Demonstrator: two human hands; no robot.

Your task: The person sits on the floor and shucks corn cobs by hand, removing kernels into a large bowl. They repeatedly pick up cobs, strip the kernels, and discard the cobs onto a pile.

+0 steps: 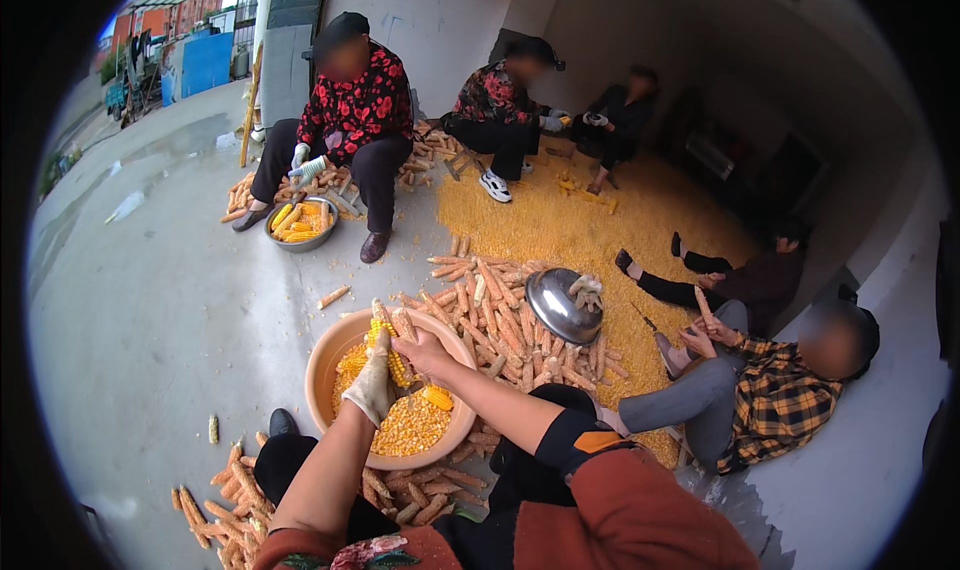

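Observation:
Over a large orange-tan plastic basin (319, 390), my left hand (375, 378), in a pale work glove, grips a partly shelled corn cob (384, 331) with yellow kernels on it. My right hand (426, 358), bare, is closed around a bare corn cob (404, 325), which lies close beside the other cob. The two hands are side by side. Loose yellow kernels (411, 427) fill the bottom of the basin, and an ear of corn (438, 397) rests on them at the right. My fingertips are partly hidden by the cobs.
Shelled cobs (499, 307) lie heaped beyond the basin and at lower left (240, 495). An upturned metal bowl (559, 307) bears a glove (586, 292). Kernels (525, 217) cover the floor behind. Several people sit around, one beside a metal basin of corn (304, 243), another in a checked shirt (780, 401) at right.

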